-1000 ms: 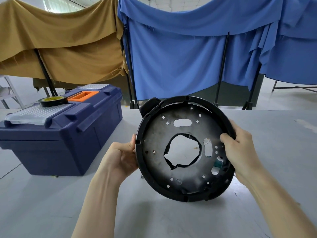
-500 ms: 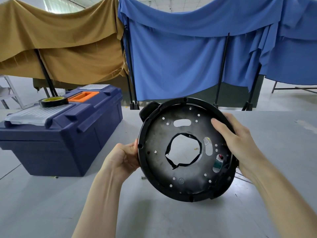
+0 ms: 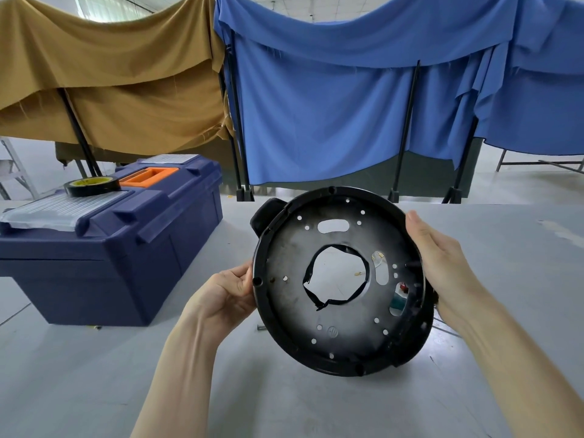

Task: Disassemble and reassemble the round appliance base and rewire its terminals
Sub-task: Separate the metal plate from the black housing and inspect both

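**A:** Pretty bright, even light from overhead; ceiling panels [image 3: 104, 6] glow top left. Soft shadow under the round base [image 3: 347, 336] on the table [image 3: 94, 390].

**B:** Yep, sharp in the middle, but the wide lens bends the poles [image 3: 409, 121] and stretches the corners.

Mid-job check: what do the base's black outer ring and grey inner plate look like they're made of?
Outer ring: probably moulded plastic, black and slightly glossy; it has rounded moulded bosses and a bulging lug. Inner plate: likely sheet metal, dull grey and smudged, thin, with punched holes and slots. Neither is certain from looks alone.
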`<act>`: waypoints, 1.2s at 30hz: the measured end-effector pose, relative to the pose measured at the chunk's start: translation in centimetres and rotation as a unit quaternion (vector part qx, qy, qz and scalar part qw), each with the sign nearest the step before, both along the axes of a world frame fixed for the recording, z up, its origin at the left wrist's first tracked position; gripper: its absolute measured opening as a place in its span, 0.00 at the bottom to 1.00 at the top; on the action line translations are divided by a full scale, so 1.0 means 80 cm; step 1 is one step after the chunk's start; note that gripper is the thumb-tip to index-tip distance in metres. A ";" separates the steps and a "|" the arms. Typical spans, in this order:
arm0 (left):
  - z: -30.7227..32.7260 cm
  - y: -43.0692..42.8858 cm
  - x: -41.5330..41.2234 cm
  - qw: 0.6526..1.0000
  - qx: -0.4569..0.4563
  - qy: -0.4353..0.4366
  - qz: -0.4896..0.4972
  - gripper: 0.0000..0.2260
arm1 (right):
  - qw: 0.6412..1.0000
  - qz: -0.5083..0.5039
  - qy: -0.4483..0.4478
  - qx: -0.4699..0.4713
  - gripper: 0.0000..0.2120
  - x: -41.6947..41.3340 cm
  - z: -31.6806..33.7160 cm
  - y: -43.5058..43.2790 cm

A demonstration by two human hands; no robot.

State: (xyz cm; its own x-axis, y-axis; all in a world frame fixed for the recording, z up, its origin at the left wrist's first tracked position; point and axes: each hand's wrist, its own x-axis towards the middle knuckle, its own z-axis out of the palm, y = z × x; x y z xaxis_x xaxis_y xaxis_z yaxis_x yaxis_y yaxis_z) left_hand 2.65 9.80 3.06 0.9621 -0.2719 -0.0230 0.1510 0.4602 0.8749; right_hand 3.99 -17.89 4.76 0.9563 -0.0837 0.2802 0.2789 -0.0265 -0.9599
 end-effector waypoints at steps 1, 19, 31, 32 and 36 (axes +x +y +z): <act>-0.004 0.002 0.002 1.000 -0.001 0.000 -0.002 0.29 | 1.000 -0.010 0.002 0.004 0.16 0.001 -0.001 0.000; -0.029 0.009 0.010 0.996 -0.082 -0.023 -0.012 0.16 | 0.997 -0.048 0.061 -0.016 0.47 0.009 0.017 0.009; -0.023 0.002 0.007 0.999 -0.030 -0.040 0.000 0.12 | 0.990 -0.074 0.098 -0.064 0.26 0.019 0.019 0.006; -0.023 0.002 0.007 0.999 -0.029 -0.039 0.003 0.17 | 0.990 -0.076 0.101 -0.063 0.27 0.019 0.021 0.006; -0.025 0.003 0.008 0.999 -0.029 -0.030 0.023 0.26 | 0.992 -0.062 0.111 -0.025 0.27 0.017 0.025 0.004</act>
State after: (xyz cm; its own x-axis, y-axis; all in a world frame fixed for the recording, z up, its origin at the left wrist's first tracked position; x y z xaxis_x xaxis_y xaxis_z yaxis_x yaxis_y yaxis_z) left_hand 3.31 10.03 1.05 0.9726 -0.2271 0.0493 0.0773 0.5160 0.8531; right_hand 5.32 -17.59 6.73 0.9782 -0.1949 0.0711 0.0530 -0.0964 -0.9939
